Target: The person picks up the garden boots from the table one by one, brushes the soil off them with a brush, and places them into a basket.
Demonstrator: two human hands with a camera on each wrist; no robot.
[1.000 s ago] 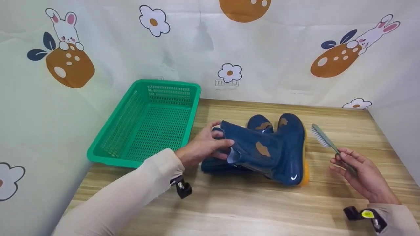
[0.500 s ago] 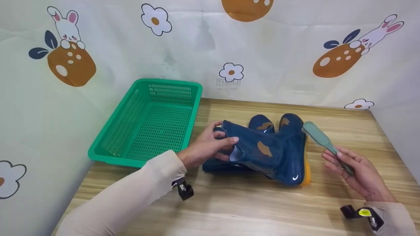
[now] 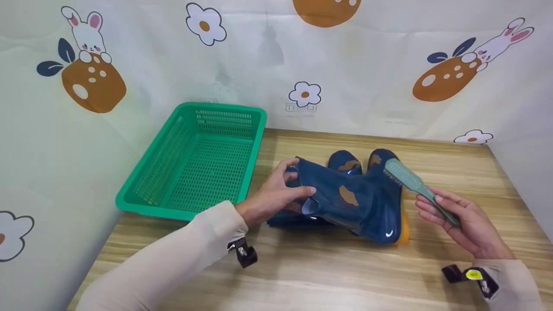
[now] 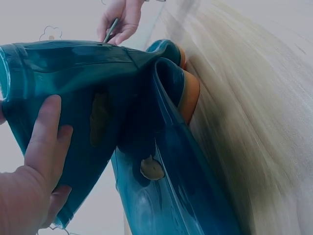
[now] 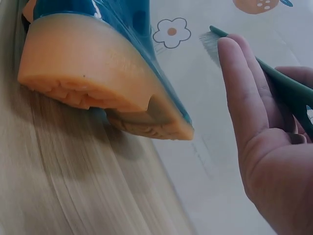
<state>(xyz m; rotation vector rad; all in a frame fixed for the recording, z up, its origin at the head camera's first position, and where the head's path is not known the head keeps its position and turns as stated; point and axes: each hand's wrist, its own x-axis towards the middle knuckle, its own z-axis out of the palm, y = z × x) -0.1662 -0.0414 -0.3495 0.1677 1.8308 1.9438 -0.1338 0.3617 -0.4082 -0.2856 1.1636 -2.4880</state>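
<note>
A dark blue rain boot (image 3: 330, 179) with a brown patch and an orange sole (image 5: 83, 63) lies partly over a second blue boot (image 3: 343, 162), which also has brown patches. My left hand (image 3: 276, 188) grips the upper boot by the top of its shaft, thumb on the near side; some fingers are hidden at the opening. Between thumb and fingers, my right hand (image 3: 466, 220) holds the handle of a green brush (image 3: 406, 177). Its bristles point down toward the upper boot's foot; in the head view the brush head overlaps the foot, and contact cannot be made out.
To the left, a green plastic basket (image 3: 149, 211) with slotted walls stands on the wood-grain table (image 3: 302, 276). A printed sheet (image 3: 354, 65) with flowers and rabbits covers the walls behind and beside the table.
The right hand has moved left, and the brush has turned so its bristles face down and its head is over the boot's foot. The left hand keeps its grip, shifting slightly.
</note>
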